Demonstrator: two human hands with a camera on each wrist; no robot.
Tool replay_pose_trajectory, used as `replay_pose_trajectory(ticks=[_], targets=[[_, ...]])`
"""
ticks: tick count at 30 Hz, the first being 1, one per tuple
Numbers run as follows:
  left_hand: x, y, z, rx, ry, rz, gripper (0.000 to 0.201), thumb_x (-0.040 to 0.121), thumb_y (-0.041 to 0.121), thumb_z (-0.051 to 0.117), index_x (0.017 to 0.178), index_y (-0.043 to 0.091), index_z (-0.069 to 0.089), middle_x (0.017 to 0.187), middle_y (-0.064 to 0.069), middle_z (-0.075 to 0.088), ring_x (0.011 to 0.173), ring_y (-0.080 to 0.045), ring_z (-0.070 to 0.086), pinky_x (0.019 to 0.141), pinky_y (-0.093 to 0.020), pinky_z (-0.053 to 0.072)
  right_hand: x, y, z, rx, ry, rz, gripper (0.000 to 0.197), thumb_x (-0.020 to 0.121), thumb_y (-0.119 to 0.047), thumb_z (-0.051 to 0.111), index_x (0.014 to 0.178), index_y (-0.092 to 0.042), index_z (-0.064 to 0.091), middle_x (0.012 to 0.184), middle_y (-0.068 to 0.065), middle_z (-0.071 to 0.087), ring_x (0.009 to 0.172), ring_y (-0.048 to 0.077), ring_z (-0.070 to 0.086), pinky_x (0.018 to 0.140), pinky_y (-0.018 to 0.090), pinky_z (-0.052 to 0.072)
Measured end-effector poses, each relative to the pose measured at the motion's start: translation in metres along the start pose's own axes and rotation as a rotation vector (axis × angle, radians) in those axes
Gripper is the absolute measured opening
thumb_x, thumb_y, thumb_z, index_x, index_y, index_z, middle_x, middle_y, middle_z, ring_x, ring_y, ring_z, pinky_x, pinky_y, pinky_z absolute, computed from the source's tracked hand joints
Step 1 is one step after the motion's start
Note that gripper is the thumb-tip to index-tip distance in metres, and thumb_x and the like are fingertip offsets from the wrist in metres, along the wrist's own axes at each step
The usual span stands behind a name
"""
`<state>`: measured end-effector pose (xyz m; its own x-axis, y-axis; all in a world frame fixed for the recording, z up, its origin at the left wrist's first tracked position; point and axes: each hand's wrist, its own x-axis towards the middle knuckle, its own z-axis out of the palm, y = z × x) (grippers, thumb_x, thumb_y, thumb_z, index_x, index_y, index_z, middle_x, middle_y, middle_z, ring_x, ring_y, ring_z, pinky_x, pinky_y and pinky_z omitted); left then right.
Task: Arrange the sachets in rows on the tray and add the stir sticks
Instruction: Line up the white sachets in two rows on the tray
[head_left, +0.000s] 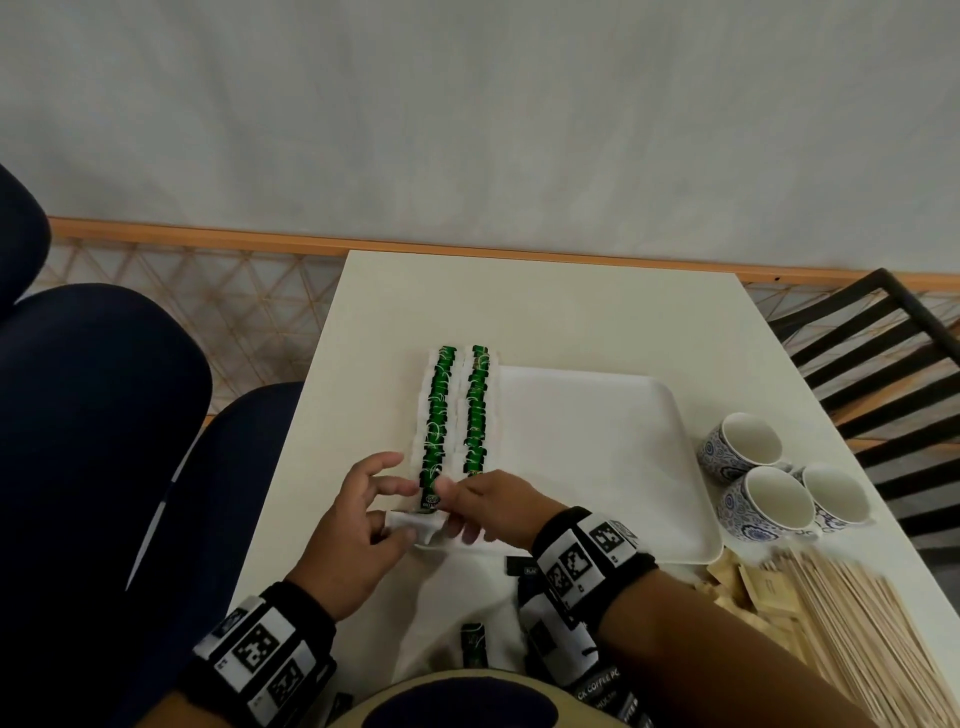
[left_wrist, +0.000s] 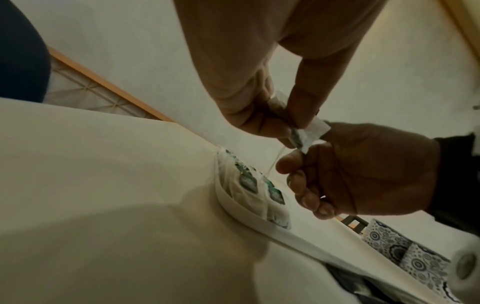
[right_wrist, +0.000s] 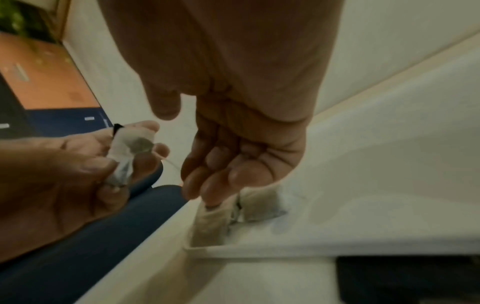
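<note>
Left hand (head_left: 353, 530) pinches a tea bag (head_left: 423, 527) between thumb and fingers, lower middle of the head view, over the tray's (head_left: 597, 415) lower-left corner. Right hand (head_left: 493, 512) is curled just beside it, can't tell if it's holding anything. Two tea bag rows (head_left: 441, 410) run up-frame.
</note>
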<state>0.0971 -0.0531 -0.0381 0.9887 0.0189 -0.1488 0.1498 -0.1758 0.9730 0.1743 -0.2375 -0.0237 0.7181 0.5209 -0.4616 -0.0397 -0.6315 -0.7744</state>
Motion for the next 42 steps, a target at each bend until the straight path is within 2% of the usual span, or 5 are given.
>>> replay_pose_trajectory(ticks=[6,16,20,29,42], targets=[[0.001,0.003,0.006,0.106,-0.013,0.09,0.073,0.079,-0.011,0.063,0.126,0.041,0.043,0.113,0.005,0.057,0.054,-0.013,0.052,0.057,-0.023,0.046,0.0,0.009,0.009,0.165,0.031,-0.073,0.023,0.08,-0.033,0.078,0.091,-0.016,0.069,0.077,-0.004,0.068,0.071,0.007,0.06,0.076,0.027,0.049],[0.002,-0.003,0.005,0.217,-0.135,0.013,0.05,0.071,0.023,0.075,0.116,0.034,0.057,0.101,0.001,0.068,0.085,-0.01,0.068,0.074,-0.025,0.055,-0.009,0.008,0.005,-0.018,0.198,-0.214,0.012,0.084,-0.025,0.073,0.082,-0.023,0.061,0.067,-0.012,0.058,0.062,0.003,0.051,0.065,0.018,0.044],[0.003,0.0,0.01,0.248,-0.08,0.01,0.021,0.087,0.015,0.068,0.101,0.03,0.064,0.072,0.003,0.068,0.066,-0.004,0.065,0.068,-0.022,0.052,-0.013,0.004,0.007,-0.082,0.225,-0.3,0.012,0.085,-0.023,0.072,0.092,-0.024,0.062,0.073,-0.013,0.062,0.066,0.0,0.054,0.067,0.019,0.046],[0.008,-0.007,0.009,0.242,-0.047,0.008,0.064,0.08,0.012,0.075,0.124,0.044,0.042,0.08,-0.001,0.072,0.076,-0.016,0.068,0.079,-0.032,0.054,-0.009,0.014,0.012,-0.136,0.161,-0.125,0.025,0.087,-0.032,0.068,0.083,-0.007,0.067,0.074,0.005,0.06,0.068,0.013,0.05,0.062,0.025,0.039],[0.004,-0.013,0.001,0.269,0.048,-0.094,0.053,0.085,0.009,0.067,0.124,0.037,0.044,0.081,0.0,0.07,0.075,-0.01,0.067,0.076,-0.026,0.05,0.017,0.041,0.013,-0.187,0.353,0.186,0.038,0.089,-0.036,0.064,0.062,-0.022,0.042,0.064,-0.007,0.046,0.06,0.009,0.042,0.051,0.019,0.03]])
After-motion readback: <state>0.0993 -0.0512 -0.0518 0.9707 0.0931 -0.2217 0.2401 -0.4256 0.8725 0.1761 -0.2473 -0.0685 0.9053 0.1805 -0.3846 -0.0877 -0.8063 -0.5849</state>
